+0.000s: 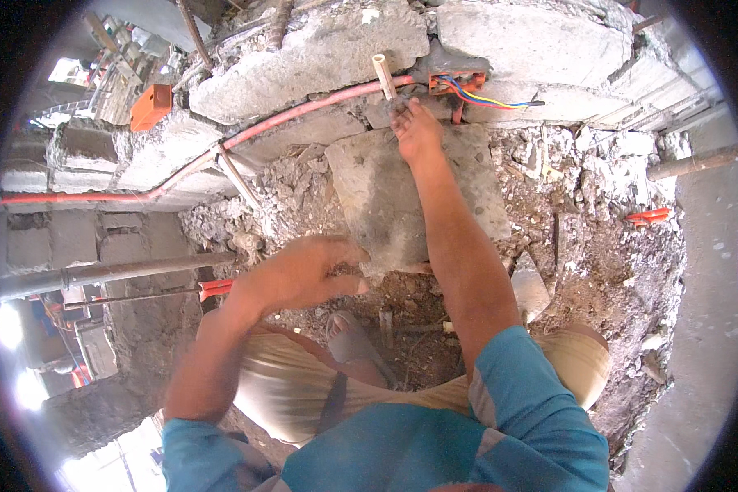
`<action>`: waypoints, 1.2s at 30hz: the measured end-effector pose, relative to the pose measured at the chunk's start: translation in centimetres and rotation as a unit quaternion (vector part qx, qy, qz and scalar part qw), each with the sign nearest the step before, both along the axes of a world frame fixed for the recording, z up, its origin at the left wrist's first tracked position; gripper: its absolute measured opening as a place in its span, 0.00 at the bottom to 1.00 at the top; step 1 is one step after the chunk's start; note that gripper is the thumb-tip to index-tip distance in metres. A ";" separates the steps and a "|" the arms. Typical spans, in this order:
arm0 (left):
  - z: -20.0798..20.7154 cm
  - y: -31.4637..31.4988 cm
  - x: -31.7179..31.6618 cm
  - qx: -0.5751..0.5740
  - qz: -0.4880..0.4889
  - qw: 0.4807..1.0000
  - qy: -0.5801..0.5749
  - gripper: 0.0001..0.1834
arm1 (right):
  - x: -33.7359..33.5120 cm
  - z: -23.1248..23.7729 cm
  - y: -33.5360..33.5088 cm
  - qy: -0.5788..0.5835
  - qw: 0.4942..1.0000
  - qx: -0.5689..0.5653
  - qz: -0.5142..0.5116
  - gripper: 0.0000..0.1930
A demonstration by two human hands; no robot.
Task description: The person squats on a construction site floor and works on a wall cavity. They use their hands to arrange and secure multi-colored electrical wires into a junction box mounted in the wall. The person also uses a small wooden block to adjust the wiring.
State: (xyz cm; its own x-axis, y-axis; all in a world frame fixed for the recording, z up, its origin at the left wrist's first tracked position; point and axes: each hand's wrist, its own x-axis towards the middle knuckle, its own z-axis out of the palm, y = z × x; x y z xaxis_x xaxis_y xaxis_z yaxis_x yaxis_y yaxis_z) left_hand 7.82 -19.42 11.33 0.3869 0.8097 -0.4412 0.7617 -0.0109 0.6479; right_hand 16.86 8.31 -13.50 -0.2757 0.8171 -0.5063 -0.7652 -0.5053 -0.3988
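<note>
— What sort of place is this?
— A building site, mid-construction — rough concrete block walls (320, 57) with chased grooves, an orange conduit (295, 115) running along them.
— Anything else?
— An orange electrical box (459, 82) with loose coloured wires (488, 100), rubble (599, 213) heaped on the bare ground.

right hand's (416, 129) fingertips hidden behind the white pipe stub (383, 75), red conduit (74, 198) cut off left
</note>
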 end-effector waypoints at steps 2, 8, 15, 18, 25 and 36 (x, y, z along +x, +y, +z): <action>-0.4 -0.8 0.2 -0.024 0.015 1.000 0.005 0.26 | -0.5 0.2 -0.8 -0.039 0.998 0.048 0.010 0.17; -2.6 0.3 2.3 -0.016 -0.039 0.996 0.076 0.27 | -0.7 -2.6 2.8 -0.384 0.875 0.247 -0.161 0.08; -3.2 0.7 4.7 -0.068 -0.101 0.990 0.069 0.28 | -1.7 -1.3 3.4 -0.483 0.828 0.206 -0.195 0.09; -3.1 -0.7 3.3 -0.107 -0.067 0.987 0.103 0.29 | -4.2 1.8 -0.7 -0.510 0.825 0.196 -0.147 0.10; -3.2 0.7 3.9 -0.026 -0.111 0.980 0.165 0.28 | 0.0 0.1 0.9 -0.602 0.718 0.291 -0.195 0.15; -5.1 3.9 2.8 -0.091 -0.108 0.990 0.016 0.17 | 10.0 5.9 -2.7 -0.712 0.346 0.611 -0.025 0.13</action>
State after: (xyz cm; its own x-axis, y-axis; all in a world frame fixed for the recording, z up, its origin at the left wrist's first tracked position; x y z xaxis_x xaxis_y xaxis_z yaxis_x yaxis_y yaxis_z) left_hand 10.60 -15.48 6.19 0.5258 0.6155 -0.5872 0.7743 -0.0605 0.6299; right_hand 26.89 5.64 -7.55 -0.4277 0.6474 0.6308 0.6505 0.7050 -0.2826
